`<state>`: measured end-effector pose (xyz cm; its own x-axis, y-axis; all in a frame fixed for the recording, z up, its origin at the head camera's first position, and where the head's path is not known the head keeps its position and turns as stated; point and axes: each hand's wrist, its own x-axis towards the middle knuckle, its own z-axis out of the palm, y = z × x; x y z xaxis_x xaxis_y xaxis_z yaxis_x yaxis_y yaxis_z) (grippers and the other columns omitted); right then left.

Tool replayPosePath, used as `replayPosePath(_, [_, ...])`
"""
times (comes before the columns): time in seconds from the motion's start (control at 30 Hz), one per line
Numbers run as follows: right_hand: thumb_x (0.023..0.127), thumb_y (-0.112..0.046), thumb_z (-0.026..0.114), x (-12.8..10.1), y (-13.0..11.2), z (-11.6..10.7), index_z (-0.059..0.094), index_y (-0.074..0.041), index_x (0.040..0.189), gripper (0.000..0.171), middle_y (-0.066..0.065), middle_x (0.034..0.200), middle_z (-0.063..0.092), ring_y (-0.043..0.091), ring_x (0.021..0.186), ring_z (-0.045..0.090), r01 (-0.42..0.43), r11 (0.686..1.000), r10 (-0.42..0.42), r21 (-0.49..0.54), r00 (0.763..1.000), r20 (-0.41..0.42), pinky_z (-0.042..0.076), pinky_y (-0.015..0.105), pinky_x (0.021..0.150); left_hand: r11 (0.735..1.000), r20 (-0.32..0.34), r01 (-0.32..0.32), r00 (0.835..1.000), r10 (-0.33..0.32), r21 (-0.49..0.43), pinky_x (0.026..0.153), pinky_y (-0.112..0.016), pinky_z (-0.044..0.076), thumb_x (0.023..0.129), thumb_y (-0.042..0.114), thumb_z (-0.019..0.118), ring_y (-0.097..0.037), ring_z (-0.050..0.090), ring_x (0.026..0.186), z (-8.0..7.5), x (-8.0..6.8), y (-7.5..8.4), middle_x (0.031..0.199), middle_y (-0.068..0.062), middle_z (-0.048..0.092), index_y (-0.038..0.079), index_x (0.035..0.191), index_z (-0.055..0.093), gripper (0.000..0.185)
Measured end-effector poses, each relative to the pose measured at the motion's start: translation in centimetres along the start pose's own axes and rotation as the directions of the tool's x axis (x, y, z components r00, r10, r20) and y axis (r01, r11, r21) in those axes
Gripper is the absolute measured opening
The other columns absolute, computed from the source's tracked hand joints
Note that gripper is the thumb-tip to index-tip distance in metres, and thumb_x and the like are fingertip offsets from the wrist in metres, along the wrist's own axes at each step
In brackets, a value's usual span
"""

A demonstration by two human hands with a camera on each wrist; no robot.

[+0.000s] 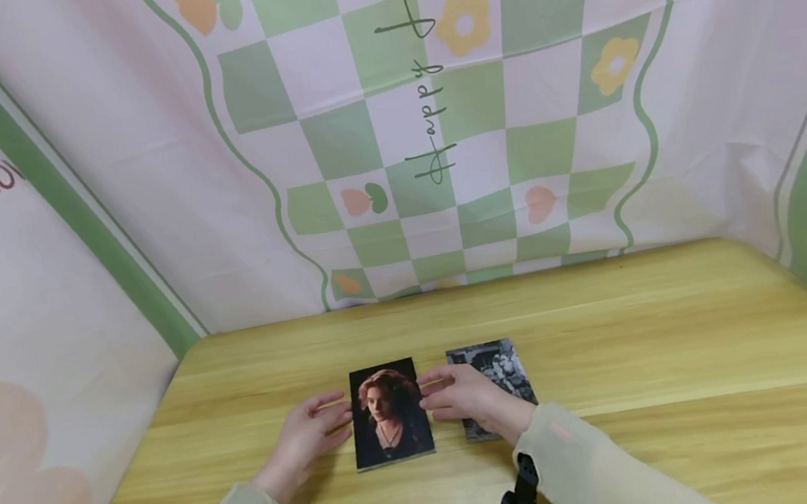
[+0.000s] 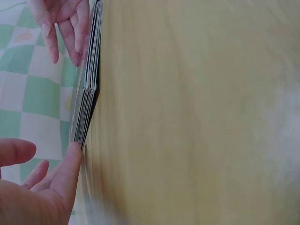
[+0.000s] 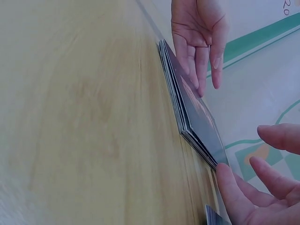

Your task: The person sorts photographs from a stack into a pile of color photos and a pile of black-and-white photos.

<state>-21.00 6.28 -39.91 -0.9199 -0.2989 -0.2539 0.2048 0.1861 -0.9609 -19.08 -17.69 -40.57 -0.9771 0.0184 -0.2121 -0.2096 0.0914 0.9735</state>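
Observation:
A small stack of photo cards (image 1: 392,421) lies on the table, its top card showing a portrait of a person against a dark background. At the stack's left edge is my left hand (image 1: 304,439), fingers extended, a fingertip touching the card edges in the left wrist view. My right hand (image 1: 473,397) is on the opposite side; one of its fingertips meets the stack's edge in the right wrist view. Side on, several layered cards (image 3: 178,101) show slightly uneven edges. Under the right hand lies a second card pile (image 1: 496,362) with a black-and-white picture, partly covered by that hand.
The wooden table (image 1: 647,323) stretches to both sides and ends at a patterned cloth backdrop (image 1: 477,108) behind. Another printed cloth (image 1: 18,316) hangs along the left. A black wrist camera (image 1: 519,502) sits below the right sleeve.

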Motion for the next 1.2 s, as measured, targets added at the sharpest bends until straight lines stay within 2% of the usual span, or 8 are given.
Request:
replayPosePath(0.67, [0.089, -0.001, 0.059, 0.10, -0.03, 0.08, 0.054, 0.007, 0.125, 0.037, 0.025, 0.126, 0.056, 0.032, 0.107, 0.061, -0.003, 1.000, 0.003, 0.028, 1.000, -0.009, 0.056, 0.039, 0.086, 1.000, -0.019, 0.001, 1.000, 0.000, 0.009, 0.087, -0.038, 0.056, 0.095, -0.001, 0.046, -0.024, 0.061, 0.102, 0.17, -0.14, 0.26, 0.124, -0.033, 0.054, -0.013, 0.129, 0.046, 0.036])
replayPosePath(1.07, [0.091, -0.004, 0.057, -0.23, -0.22, 0.05, 0.054, 0.008, 0.124, 0.035, 0.025, 0.123, 0.057, 0.034, 0.109, 0.059, 0.031, 1.000, -0.031, 0.007, 1.000, 0.002, 0.056, 0.040, 0.087, 1.000, -0.026, -0.005, 1.000, 0.005, 0.029, 0.092, -0.043, 0.054, 0.096, 0.001, 0.047, -0.033, 0.059, 0.110, -0.03, -0.19, 0.43, 0.127, -0.034, 0.051, -0.012, 0.130, 0.045, 0.036])
replayPosePath(1.2, [0.090, -0.003, 0.058, -0.14, -0.15, 0.20, 0.055, 0.008, 0.123, 0.034, 0.024, 0.120, 0.059, 0.033, 0.107, 0.061, 0.042, 0.999, -0.042, 0.009, 0.999, -0.022, 0.056, 0.040, 0.086, 0.999, -0.021, -0.016, 1.000, 0.017, 0.035, 0.093, -0.043, 0.053, 0.096, 0.002, 0.047, -0.035, 0.058, 0.112, -0.12, -0.31, 0.53, 0.129, -0.034, 0.050, -0.012, 0.129, 0.046, 0.036])
